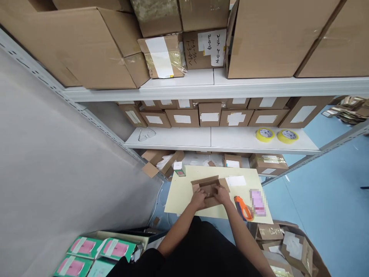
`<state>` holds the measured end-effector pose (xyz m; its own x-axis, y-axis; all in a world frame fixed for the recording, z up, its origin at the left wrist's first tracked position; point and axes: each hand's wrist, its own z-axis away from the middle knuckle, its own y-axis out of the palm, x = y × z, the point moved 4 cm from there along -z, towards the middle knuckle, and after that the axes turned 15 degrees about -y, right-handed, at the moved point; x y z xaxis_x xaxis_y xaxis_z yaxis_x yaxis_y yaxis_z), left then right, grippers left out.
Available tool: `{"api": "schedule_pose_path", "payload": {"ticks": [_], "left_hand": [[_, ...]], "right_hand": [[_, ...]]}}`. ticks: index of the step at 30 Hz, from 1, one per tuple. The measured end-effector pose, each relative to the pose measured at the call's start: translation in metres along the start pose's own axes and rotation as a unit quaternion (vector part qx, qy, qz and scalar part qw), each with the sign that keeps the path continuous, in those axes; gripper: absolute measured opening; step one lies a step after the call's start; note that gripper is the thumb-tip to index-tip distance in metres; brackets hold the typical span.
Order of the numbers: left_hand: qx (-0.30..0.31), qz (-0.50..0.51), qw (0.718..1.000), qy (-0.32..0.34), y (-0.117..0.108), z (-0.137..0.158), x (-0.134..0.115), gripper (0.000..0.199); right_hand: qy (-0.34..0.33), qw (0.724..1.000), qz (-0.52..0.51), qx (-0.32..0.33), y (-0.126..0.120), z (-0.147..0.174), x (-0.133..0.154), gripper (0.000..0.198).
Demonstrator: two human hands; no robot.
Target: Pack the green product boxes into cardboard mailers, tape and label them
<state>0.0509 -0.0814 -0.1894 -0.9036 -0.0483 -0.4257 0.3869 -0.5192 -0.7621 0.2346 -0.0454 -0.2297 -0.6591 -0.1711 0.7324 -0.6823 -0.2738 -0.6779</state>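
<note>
A small brown cardboard box (206, 205) lies on a pale yellow table with its flaps folded out. My left hand (198, 199) grips its left side, the fingers curled over the edge into the box. On the opposite side, my right hand (221, 194) has bent fingers closed on the wall, partly inside. The small thing near the fingertips at the bottom is too unclear to name. Right of the box lies an orange and blue tape dispenser (244, 209). White paper (235, 181) rests behind the right flap.
The yellow table (178, 200) also bears a small white-and-green box (179, 168) and a blurred pink item (258, 202). Shelves with several cartons stand ahead, with yellow tape rolls (265, 134) on one. Used cartons (296, 248) fill a bin at right; green-and-pink boxes (83, 246) sit lower left.
</note>
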Motion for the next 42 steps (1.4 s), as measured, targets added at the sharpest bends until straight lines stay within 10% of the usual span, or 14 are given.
{"api": "schedule_pose_path", "payload": {"ticks": [9, 14, 18, 23, 28, 34, 42], "left_hand": [[0.017, -0.061, 0.998, 0.015, 0.004, 0.001, 0.014, 0.057], [-0.099, -0.002, 0.993, -0.063, -0.03, 0.022, 0.056, 0.067], [-0.027, 0.042, 0.99, -0.131, -0.011, 0.019, 0.074, 0.096], [0.021, 0.073, 0.982, -0.172, 0.025, 0.008, 0.072, 0.037], [-0.064, 0.131, 0.971, -0.187, 0.032, 0.022, 0.071, 0.025], [-0.193, 0.212, 0.935, -0.208, 0.054, 0.093, 0.067, 0.023], [-0.305, 0.276, 0.856, -0.314, 0.075, 0.247, 0.086, 0.018]], "right_hand": [[-0.064, 0.994, 0.091, 0.022, 0.018, -0.049, 0.024, 0.078], [-0.027, 0.977, 0.202, 0.064, 0.035, -0.058, 0.008, 0.075], [-0.025, 0.953, 0.297, 0.061, 0.043, -0.064, 0.012, 0.05], [-0.035, 0.944, 0.296, 0.14, 0.035, -0.075, 0.006, 0.034], [-0.03, 0.951, 0.249, 0.183, 0.018, -0.072, -0.002, 0.034], [-0.189, 0.954, 0.196, 0.128, 0.029, -0.061, 0.039, 0.037], [-0.394, 0.918, -0.028, 0.038, 0.084, 0.002, 0.172, 0.053]]}}
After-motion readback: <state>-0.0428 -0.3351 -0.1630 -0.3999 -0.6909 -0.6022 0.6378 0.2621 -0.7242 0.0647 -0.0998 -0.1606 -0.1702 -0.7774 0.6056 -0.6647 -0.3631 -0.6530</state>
